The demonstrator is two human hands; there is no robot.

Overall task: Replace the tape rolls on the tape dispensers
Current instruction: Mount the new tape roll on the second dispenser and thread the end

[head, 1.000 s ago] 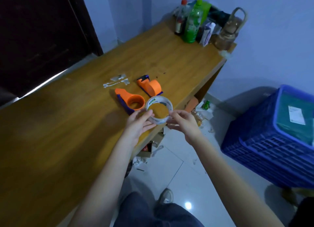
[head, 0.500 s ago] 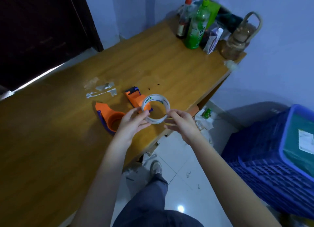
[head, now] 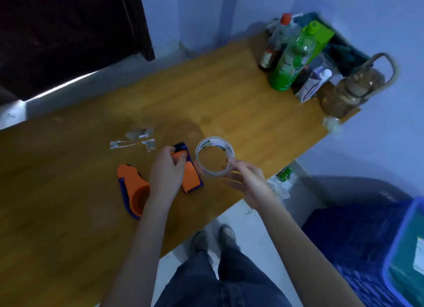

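A clear tape roll (head: 214, 156) with a white printed core is pinched at its lower right rim by my right hand (head: 246, 180), just above the wooden table (head: 229, 104). My left hand (head: 166, 172) closes over an orange and blue tape dispenser (head: 190, 174) that lies on the table directly left of the roll. A second orange and blue dispenser (head: 134, 190) lies further left, its round hub facing me, partly behind my left forearm.
Torn scraps of tape (head: 135, 140) are stuck to the table behind the dispensers. Bottles (head: 291, 58), a small carton (head: 313, 84) and a glass jar (head: 353, 93) crowd the far right corner. A blue crate (head: 371, 244) stands on the floor at right. The table edge runs right under my hands.
My left hand let go of the tape roll and moved left onto the nearer dispenser. The right hand now holds the roll alone. The camera view shifted.
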